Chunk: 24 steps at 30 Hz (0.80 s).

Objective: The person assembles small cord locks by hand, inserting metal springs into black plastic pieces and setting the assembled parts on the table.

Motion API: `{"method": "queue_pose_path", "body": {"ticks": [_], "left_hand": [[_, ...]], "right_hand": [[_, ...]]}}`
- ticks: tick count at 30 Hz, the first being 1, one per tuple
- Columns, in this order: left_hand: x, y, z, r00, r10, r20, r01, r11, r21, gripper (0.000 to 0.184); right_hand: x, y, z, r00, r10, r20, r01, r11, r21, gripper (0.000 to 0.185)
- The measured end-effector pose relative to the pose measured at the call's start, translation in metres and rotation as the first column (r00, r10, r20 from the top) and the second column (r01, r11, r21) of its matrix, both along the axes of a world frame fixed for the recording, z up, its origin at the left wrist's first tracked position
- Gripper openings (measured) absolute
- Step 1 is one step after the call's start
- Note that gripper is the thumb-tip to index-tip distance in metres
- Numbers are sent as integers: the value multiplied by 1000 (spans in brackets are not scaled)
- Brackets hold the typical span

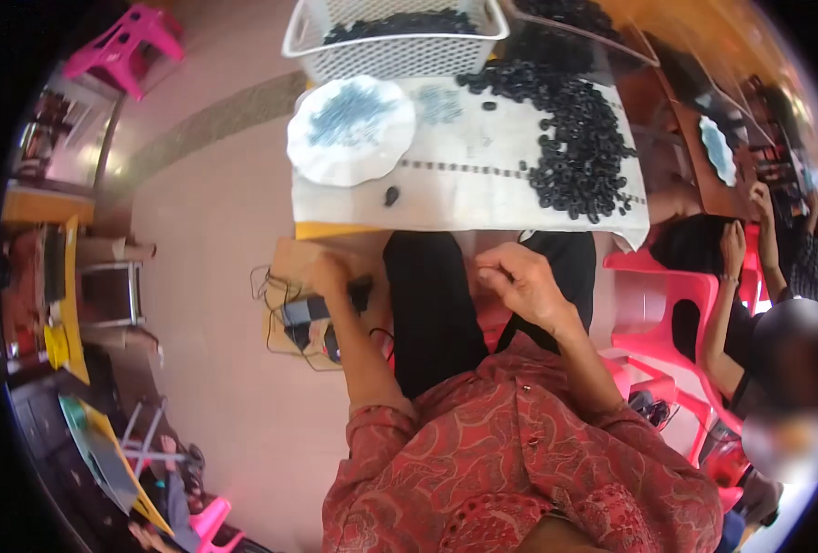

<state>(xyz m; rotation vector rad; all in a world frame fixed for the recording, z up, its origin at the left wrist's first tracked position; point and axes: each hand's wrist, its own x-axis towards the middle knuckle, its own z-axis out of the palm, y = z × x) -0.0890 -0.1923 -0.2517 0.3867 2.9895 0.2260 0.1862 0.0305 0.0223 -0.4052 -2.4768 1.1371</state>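
Note:
My right hand is above my lap near the table's front edge, its fingers curled and thumb pressed in; whatever they hold, if anything, is hidden. My left hand is lower left, beside a cardboard box with cables and a grey device; its fingers are blurred. On the white-covered table stands a scalloped white plate of small bluish pieces. A pile of small black ring-like parts covers the right side. One black part lies near the front edge.
A white plastic basket holding black parts stands at the table's back. Right of me are pink chairs and other people, with another plate on a neighbouring table. A pink stool stands far left.

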Motion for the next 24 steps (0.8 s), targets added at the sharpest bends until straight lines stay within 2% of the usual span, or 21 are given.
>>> {"method": "queue_pose_path", "body": {"ticks": [1,2,4,5,7,8,10,11,13,14,16,20,22,24], "left_hand": [[1,-4,7,998,-62,-13,63,998,31,30],[-1,-9,-10,997,-80,-18,81,996,35,30],[-4,-19,-61,932,-10,-363,14,1000,10,31],[1,-18,-48,930,-16,-367,22,1000,10,31],[17,-4,14,983,82,-166,-84,997,-2,29],[20,6,45,983,76,-167,-77,997,-1,29],[27,24,107,908,417,-37,-395,883,255,30],[33,34,135,910,412,-36,-390,885,254,30],[47,51,183,770,558,-310,-256,714,651,24],[54,58,204,773,554,-309,-255,716,650,24],[64,70,234,753,546,-366,-43,596,802,19],[81,84,249,772,512,-377,-17,609,793,16],[88,91,249,840,461,-285,-22,554,832,13],[95,99,249,878,392,-276,32,527,849,12]], "right_hand": [[0,1,1,1000,4,13,-4,1000,-22,11],[0,3,3,1000,15,26,-13,999,-47,11],[1,8,5,998,-19,55,24,995,-100,10],[0,11,5,998,-50,25,52,997,-61,10],[-3,20,4,992,-121,-30,120,993,-8,8],[-4,25,6,988,-151,-34,152,988,19,8],[-6,36,4,970,-231,-74,236,970,57,8],[-8,43,4,961,-262,-88,270,957,106,8],[-12,54,3,935,-337,-106,352,919,176,7],[-13,58,2,934,-341,-103,355,918,176,7],[-18,66,3,895,-421,-149,447,851,276,6],[-28,78,5,865,-480,-147,500,797,339,6],[-36,82,8,854,-505,-124,511,773,377,8],[-41,84,9,845,-526,-95,514,751,414,10]]}}
